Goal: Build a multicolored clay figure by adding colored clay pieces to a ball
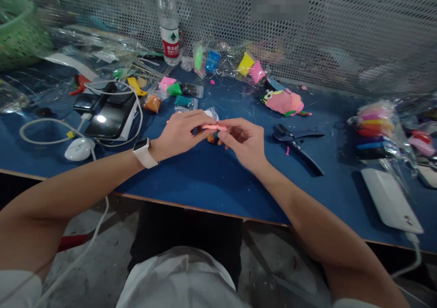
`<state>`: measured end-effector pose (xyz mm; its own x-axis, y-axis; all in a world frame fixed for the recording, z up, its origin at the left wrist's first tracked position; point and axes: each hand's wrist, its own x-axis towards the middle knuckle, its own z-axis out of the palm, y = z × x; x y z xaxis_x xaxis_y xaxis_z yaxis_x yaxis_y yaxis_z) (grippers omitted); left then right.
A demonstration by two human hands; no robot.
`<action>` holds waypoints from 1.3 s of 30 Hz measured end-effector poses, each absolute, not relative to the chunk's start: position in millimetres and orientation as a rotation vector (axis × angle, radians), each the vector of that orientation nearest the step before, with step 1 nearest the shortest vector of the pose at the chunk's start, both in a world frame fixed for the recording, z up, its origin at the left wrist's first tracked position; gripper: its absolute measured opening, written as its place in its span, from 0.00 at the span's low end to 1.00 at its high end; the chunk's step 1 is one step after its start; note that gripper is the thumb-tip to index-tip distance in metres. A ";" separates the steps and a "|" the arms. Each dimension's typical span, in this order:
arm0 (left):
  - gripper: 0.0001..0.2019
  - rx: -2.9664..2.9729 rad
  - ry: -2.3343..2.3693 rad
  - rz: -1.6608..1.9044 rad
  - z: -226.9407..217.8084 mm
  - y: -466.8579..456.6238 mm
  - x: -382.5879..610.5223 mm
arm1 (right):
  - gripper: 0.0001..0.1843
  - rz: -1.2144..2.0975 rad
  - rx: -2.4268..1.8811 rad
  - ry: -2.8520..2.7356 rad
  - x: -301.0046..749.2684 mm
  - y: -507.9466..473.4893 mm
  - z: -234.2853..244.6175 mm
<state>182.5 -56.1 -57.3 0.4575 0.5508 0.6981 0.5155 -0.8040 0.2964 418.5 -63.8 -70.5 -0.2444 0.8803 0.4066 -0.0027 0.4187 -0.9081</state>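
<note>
Left hand (179, 134) and right hand (247, 145) both pinching the pink strip (214, 127); two-sided hold probably keeps something that thin steady

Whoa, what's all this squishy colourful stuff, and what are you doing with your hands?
A person sits at a blue table, pinching a thin salmon-pink piece between the fingertips of the left hand and the right hand. Small coloured packets lie beyond the hands, including a green packet. To the right, a pink figure with an eye lies on the table, with a dark hand tool on the near side of it.
</note>
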 end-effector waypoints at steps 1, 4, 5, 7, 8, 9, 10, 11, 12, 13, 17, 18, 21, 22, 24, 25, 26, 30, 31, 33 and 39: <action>0.20 2.643 0.971 1.288 -57.0 -56.7 182.8 | 0.20 1.026 -0.793 -1.578 417.9 -64.1 -69.7; 0.19 2.639 0.962 1.288 -56.7 -57.9 183.5 | 0.20 1.026 -0.804 -1.543 416.4 -64.5 -67.1; 0.19 2.640 0.949 1.296 -56.6 -58.0 183.6 | 0.20 1.031 -0.805 -1.537 416.2 -64.5 -66.4; 0.17 2.645 0.921 1.307 -56.2 -58.0 183.4 | 0.21 1.050 -0.797 -1.525 416.4 -64.2 -65.6; 0.15 2.650 0.910 1.309 -56.0 -58.0 183.2 | 0.21 1.062 -0.793 -1.519 416.6 -64.0 -65.4; 0.14 2.655 0.901 1.309 -55.8 -57.8 182.9 | 0.22 1.072 -0.792 -1.514 417.0 -63.8 -65.3; 0.14 2.659 0.899 1.309 -55.7 -57.7 182.8 | 0.22 1.082 -0.796 -1.514 417.3 -63.7 -65.2; 0.13 2.660 0.899 1.308 -55.7 -57.5 182.6 | 0.23 1.091 -0.802 -1.516 417.5 -63.6 -65.2; 0.14 2.659 0.901 1.306 -56.0 -57.2 182.6 | 0.23 1.100 -0.807 -1.519 417.7 -63.6 -65.0; 0.14 2.657 0.899 1.303 -56.6 -57.0 182.6 | 0.24 1.110 -0.809 -1.519 417.7 -63.7 -64.8; 0.14 2.668 0.845 1.329 -60.8 -55.5 183.5 | 0.26 1.164 -0.814 -1.502 416.8 -63.7 -64.4; 0.14 2.673 0.826 1.348 -61.8 -55.1 183.7 | 0.26 1.178 -0.818 -1.495 416.5 -63.4 -64.7; 0.13 2.675 0.807 1.378 -63.5 -54.0 183.6 | 0.27 1.215 -0.806 -1.465 415.8 -61.9 -66.2; 0.13 2.674 0.815 1.375 -63.5 -53.6 183.3 | 0.26 1.221 -0.796 -1.455 415.7 -61.4 -66.8; 0.13 2.684 0.816 1.368 -62.6 -52.8 182.6 | 0.25 1.220 -0.772 -1.443 415.6 -60.6 -67.4; 0.14 2.693 0.800 1.372 -61.9 -52.3 182.4 | 0.24 1.218 -0.761 -1.437 415.5 -60.4 -67.4; 0.14 2.703 0.775 1.381 -61.2 -51.9 182.3 | 0.24 1.220 -0.749 -1.430 415.5 -60.3 -67.2; 0.12 2.727 0.703 1.426 -59.4 -51.2 183.1 | 0.23 1.267 -0.713 -1.399 415.0 -60.5 -66.0; 0.12 2.730 0.704 1.432 -59.4 -51.4 183.2 | 0.24 1.285 -0.711 -1.395 414.8 -60.7 -65.8; 0.13 2.732 0.718 1.429 -59.9 -51.7 183.1 | 0.24 1.318 -0.714 -1.382 414.4 -60.8 -65.8; 0.15 2.736 0.764 1.368 -62.7 -50.8 179.9 | 0.25 1.354 -0.733 -1.371 413.9 -60.5 -66.3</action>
<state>179.9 -50.8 -62.7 0.5062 0.4157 0.7556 0.4254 -0.8825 0.2006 413.9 -60.5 -66.3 -0.2852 0.9271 0.2431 -0.2313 0.1795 -0.9562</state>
